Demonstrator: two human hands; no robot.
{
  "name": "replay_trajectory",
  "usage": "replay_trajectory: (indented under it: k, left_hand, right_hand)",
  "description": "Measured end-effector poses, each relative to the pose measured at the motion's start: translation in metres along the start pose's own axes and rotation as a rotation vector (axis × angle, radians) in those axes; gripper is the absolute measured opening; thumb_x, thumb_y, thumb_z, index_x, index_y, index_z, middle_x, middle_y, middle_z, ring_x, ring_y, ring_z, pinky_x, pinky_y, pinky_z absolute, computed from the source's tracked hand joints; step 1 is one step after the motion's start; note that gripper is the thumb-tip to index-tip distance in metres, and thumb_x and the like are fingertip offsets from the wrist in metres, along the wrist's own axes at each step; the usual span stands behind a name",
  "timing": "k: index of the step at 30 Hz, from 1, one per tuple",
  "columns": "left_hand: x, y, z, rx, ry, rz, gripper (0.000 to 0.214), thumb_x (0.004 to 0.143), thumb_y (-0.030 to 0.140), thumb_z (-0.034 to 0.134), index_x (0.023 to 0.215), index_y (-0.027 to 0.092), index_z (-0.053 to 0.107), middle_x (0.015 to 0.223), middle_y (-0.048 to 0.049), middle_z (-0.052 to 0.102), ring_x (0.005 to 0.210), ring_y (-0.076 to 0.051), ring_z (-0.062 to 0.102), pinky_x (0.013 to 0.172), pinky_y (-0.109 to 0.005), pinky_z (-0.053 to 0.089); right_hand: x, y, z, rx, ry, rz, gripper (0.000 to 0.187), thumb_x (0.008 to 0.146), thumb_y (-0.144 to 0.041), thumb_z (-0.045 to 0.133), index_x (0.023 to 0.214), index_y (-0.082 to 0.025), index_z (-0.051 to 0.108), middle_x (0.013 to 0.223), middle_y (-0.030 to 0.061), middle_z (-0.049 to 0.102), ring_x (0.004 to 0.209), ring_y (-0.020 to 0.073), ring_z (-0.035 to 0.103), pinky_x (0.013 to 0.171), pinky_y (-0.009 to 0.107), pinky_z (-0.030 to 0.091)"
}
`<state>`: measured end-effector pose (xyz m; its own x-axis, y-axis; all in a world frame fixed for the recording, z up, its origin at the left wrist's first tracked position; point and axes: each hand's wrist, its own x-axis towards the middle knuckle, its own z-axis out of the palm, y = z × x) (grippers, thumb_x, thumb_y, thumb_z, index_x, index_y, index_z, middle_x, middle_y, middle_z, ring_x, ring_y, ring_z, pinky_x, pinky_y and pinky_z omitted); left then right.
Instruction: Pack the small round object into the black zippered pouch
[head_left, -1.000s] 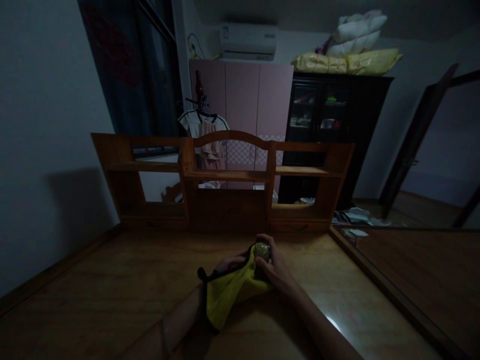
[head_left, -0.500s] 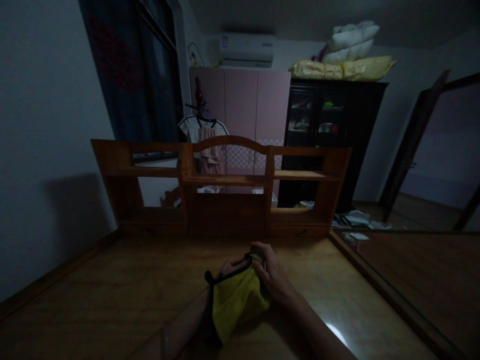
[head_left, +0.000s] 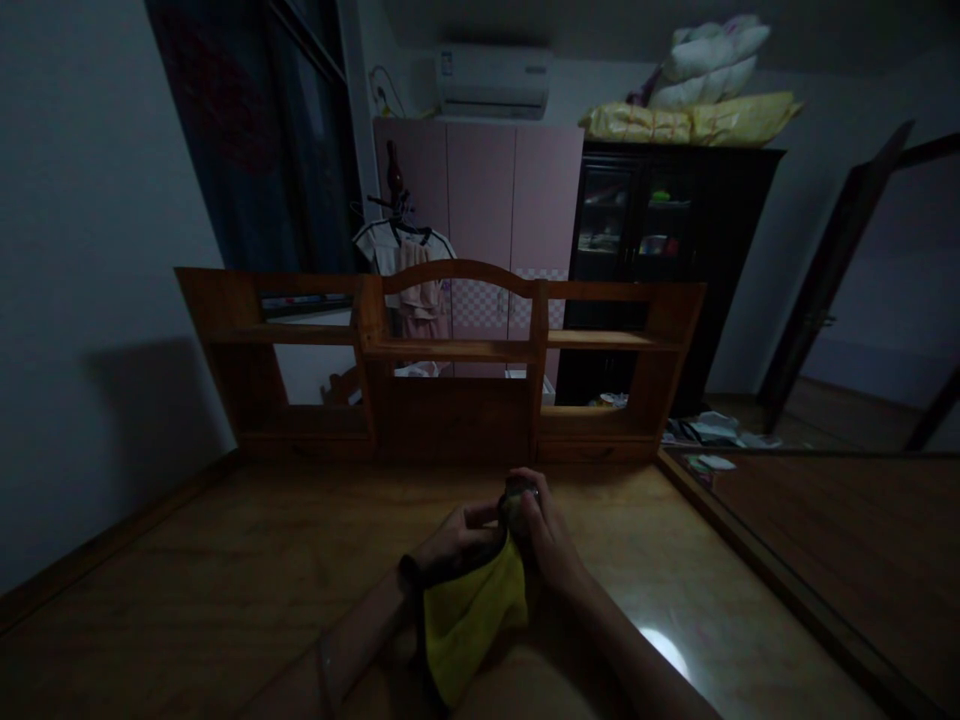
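Over the wooden desk top [head_left: 225, 590], my left hand [head_left: 454, 535] is closed on a yellow cloth with a dark edge [head_left: 469, 620], which hangs down over my wrist. My right hand [head_left: 547, 535] is wrapped around a small round object [head_left: 517, 493] that peeks out above its fingers. The two hands meet at the object, with the cloth pressed against its lower left side. What the object is stays unclear in the dim light.
A wooden shelf unit [head_left: 442, 350] stands along the desk's far edge. A second wooden surface [head_left: 840, 540] adjoins on the right. Behind are a pink wardrobe [head_left: 480, 200], a dark cabinet [head_left: 660, 250] with bedding on top, hanging clothes [head_left: 409, 270] and an open door [head_left: 832, 270].
The cloth has slipped lower, so the round object shows again above my fingers. Both hands have shifted slightly while staying together at the object.
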<state>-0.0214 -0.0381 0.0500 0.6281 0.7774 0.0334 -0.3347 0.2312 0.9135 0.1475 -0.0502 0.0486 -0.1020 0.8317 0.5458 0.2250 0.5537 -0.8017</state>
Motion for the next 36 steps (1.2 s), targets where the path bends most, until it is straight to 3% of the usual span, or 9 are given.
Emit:
replay_trajectory:
  k: [12,20,28,36]
  left_hand:
    - [0.007,-0.010,-0.015,0.235,0.075,0.049,0.040,0.072,0.044,0.071,0.093,0.010,0.071,0.079,-0.0074,0.068,0.066,-0.017,0.060,0.064,-0.025,0.044]
    - [0.005,-0.012,-0.014,0.205,0.097,-0.005,0.038,0.068,0.041,0.076,0.090,0.010,0.072,0.079,-0.0071,0.069,0.064,-0.016,0.060,0.062,-0.025,0.042]
    - [0.008,-0.018,-0.015,0.163,0.058,0.054,0.034,0.066,0.038,0.078,0.085,0.010,0.070,0.074,-0.0056,0.067,0.060,-0.014,0.059,0.060,-0.024,0.042]
    - [0.017,-0.020,-0.021,0.236,0.046,0.121,0.044,0.069,0.047,0.073,0.093,0.010,0.069,0.084,-0.0090,0.069,0.079,-0.021,0.062,0.075,-0.030,0.046]
  right_hand:
    - [-0.001,-0.002,-0.001,-0.117,0.005,-0.084,0.028,0.094,-0.034,0.039,0.116,-0.022,0.050,0.110,0.0063,0.059,0.104,0.0210,0.055,0.092,0.033,0.042]
    - [-0.003,0.000,-0.001,-0.179,-0.040,-0.082,0.029,0.091,-0.036,0.044,0.117,-0.025,0.051,0.107,0.0059,0.059,0.100,0.0218,0.057,0.087,0.033,0.045]
    - [-0.002,-0.006,-0.007,-0.210,-0.110,-0.144,0.034,0.089,-0.034,0.048,0.122,-0.027,0.051,0.111,0.0055,0.057,0.102,0.0225,0.056,0.088,0.033,0.045]
    - [-0.001,-0.005,-0.006,-0.224,-0.062,-0.121,0.034,0.091,-0.033,0.046,0.124,-0.026,0.049,0.109,0.0060,0.058,0.100,0.0217,0.056,0.087,0.032,0.045]
